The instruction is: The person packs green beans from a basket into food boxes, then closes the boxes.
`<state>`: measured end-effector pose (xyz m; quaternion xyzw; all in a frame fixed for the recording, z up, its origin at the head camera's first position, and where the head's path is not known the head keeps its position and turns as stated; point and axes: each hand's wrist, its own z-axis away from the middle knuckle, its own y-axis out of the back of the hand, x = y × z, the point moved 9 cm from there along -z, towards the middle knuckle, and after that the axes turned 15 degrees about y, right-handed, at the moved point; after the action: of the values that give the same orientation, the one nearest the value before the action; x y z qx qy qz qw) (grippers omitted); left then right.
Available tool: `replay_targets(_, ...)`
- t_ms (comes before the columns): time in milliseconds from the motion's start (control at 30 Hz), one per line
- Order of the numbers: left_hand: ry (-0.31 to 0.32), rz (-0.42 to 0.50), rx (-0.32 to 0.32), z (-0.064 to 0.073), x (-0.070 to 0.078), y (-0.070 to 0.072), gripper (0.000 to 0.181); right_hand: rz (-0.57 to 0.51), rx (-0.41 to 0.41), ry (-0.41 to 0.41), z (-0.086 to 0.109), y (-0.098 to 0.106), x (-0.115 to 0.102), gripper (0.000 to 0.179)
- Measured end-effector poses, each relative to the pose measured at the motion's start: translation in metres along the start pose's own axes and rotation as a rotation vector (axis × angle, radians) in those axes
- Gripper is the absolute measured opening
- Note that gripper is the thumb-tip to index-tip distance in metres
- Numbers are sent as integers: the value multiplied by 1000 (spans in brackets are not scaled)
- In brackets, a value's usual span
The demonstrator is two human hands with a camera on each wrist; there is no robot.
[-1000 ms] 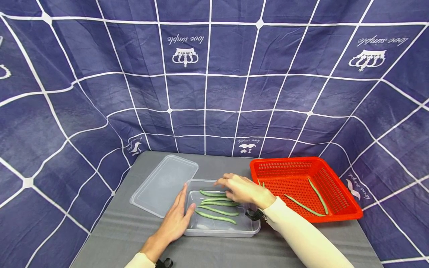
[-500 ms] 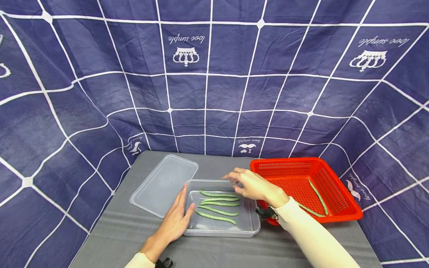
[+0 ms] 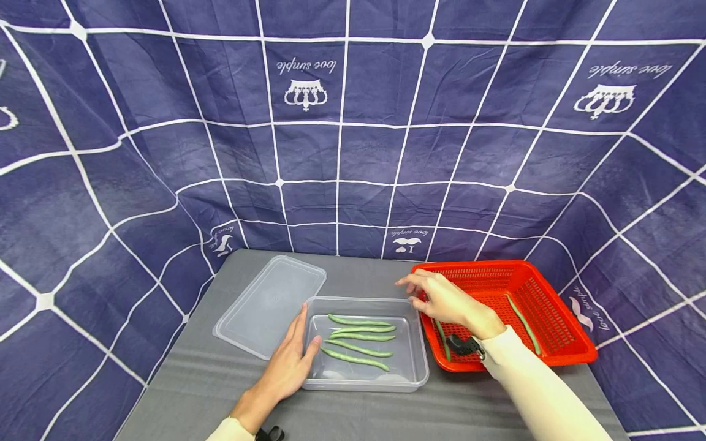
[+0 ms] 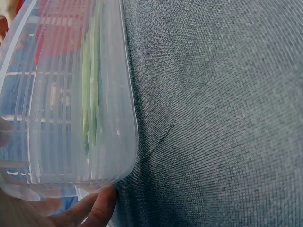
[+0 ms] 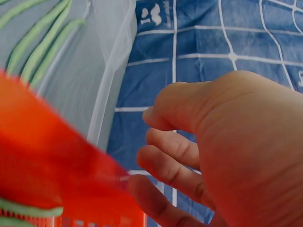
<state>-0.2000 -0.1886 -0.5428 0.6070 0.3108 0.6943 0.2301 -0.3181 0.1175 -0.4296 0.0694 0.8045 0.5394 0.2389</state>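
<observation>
A clear plastic food container point(image 3: 410, 364) stands in the middle of the grey table with several green beans point(image 3: 361, 337) lying side by side in it. My left hand point(image 3: 289, 367) rests along the container's left end, fingers fairly straight; in the left wrist view its fingertips point(image 4: 105, 205) are at the container's lower edge. To the right, my right hand point(image 3: 444, 300) hovers over the left rim of a red plastic basket point(image 3: 496, 269). Nothing shows between its loosely bent fingers in the right wrist view. Green beans point(image 3: 524, 324) lie in the basket, partly hidden by the right hand and wrist.
A flat translucent lid point(image 3: 270, 306) lies behind and left of the container, close to it. Blue cloth point(image 3: 364, 153) with white grid lines hangs around the back and sides of the grey table point(image 3: 342, 416).
My right hand has moved right, from above the beans in the container to over the basket's left rim. The left hand and the container have stayed in place.
</observation>
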Motion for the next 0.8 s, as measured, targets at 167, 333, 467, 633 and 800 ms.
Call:
replay_targets(167,-16,1,14,2,2,1,83,-11,63,-12,14,9,15,41)
replay_targets(333,-19,6,22,3,2,2,82,-49,118,-33,28,12,32,35)
replay_targets(467,-20,7,21,3,3,3,83,-58,95,-90,40,8,48,37)
replay_targets(633,-10,-3,12,2,1,1,84,-96,17,-151,54,-6,66,43)
replay_targets(800,-11,-7,11,2,1,0,84,-172,-62,-193,64,-19,75,47)
